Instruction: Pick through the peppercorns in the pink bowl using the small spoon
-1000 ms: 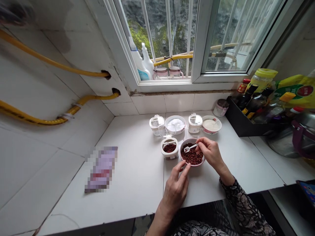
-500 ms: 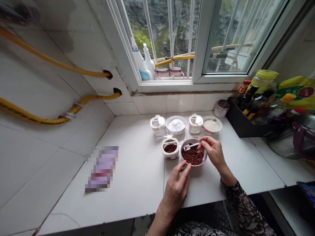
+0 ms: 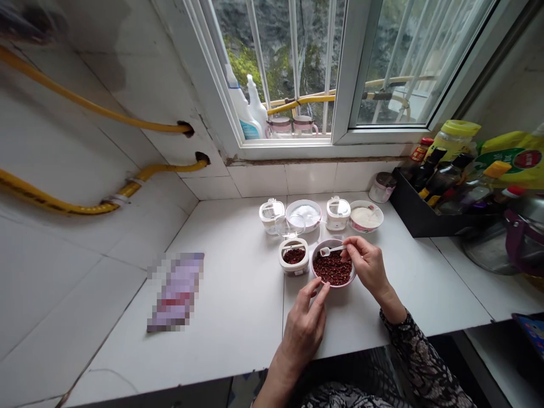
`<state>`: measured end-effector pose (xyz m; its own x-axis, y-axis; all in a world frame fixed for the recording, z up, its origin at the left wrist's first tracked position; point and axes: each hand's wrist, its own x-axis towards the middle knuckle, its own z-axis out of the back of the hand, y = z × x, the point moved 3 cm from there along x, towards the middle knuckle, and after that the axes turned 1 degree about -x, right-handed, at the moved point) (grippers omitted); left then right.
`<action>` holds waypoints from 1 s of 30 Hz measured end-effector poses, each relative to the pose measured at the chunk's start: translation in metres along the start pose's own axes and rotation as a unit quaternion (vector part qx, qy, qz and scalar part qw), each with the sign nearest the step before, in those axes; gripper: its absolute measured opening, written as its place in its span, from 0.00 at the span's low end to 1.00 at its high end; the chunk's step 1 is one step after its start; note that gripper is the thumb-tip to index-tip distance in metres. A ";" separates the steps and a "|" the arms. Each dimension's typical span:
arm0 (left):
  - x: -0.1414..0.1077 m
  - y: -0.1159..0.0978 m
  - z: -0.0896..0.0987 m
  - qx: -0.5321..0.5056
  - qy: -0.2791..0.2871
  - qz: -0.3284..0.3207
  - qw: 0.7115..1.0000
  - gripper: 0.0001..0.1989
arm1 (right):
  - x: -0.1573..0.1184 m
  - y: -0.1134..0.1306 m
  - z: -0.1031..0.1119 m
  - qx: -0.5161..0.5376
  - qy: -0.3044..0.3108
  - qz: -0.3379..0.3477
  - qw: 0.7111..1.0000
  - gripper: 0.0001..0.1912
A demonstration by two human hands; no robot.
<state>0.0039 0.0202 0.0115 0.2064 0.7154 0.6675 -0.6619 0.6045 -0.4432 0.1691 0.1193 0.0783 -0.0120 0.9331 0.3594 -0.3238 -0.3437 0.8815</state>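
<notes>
Between thumb and fingers, my right hand (image 3: 369,263) pinches a small white spoon (image 3: 335,249). The spoon's scoop end hovers over a pink-rimmed bowl (image 3: 330,286) of dark red grains that look like Sichuan peppercorns (image 3: 334,269). My left hand (image 3: 304,323) is at the near side of this bowl, fingers stretched and apart, fingertips at the rim. Left of the bowl is a seasoning jar (image 3: 294,271) with its clear lid raised, holding the same red grains.
Behind stand two white-lidded jars (image 3: 272,214), a bowl of white grains (image 3: 304,214) and a flowered bowl (image 3: 366,216) of pale powder. A black bottle box (image 3: 429,224) and a large pot (image 3: 488,246) are at right. A blurred purple packet (image 3: 178,292) lies at left.
The spoon's scoop end has risen slightly and shifted a little right and away from me over the bowl. My left hand has stayed nearly still.
</notes>
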 end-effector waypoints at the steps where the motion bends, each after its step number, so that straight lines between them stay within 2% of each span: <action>1: 0.000 0.000 0.000 0.000 -0.001 0.000 1.000 0.30 | 0.000 0.000 0.001 0.003 0.000 -0.005 1.000 0.08; 7: 0.000 0.000 0.000 -0.003 0.002 0.002 1.000 0.30 | 0.002 0.001 0.000 0.082 0.004 -0.082 0.993 0.11; 10: 0.000 0.000 0.000 -0.001 0.000 0.001 1.000 0.30 | 0.001 0.006 -0.005 0.104 -0.002 -0.076 0.992 0.11; 12: 0.000 0.000 0.000 0.002 -0.002 -0.004 1.000 0.31 | -0.001 0.012 -0.012 0.093 -0.003 -0.039 0.995 0.10; 15: 0.000 0.000 0.000 0.005 0.001 -0.008 1.000 0.31 | -0.006 0.023 -0.024 0.022 0.015 0.064 0.998 0.08; 18: 0.000 0.000 0.000 0.005 -0.001 -0.011 1.000 0.31 | -0.011 0.032 -0.034 -0.057 0.060 0.177 0.981 0.09; 20: 0.001 0.000 0.000 0.004 -0.003 -0.013 1.000 0.31 | -0.012 0.034 -0.034 -0.081 0.072 0.204 0.973 0.10; 26: 0.000 0.000 0.000 0.006 0.002 -0.004 1.000 0.30 | -0.005 0.026 -0.005 -0.105 0.012 0.108 0.989 0.10; 30: -0.001 0.000 0.000 0.002 0.001 -0.001 1.000 0.30 | -0.003 0.016 0.003 -0.153 0.064 0.067 0.984 0.10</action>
<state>0.0039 0.0200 0.0109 0.2093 0.7147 0.6674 -0.6644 0.6047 -0.4393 0.1663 0.1109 0.0926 -0.1868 0.8942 0.4068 -0.5799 -0.4346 0.6891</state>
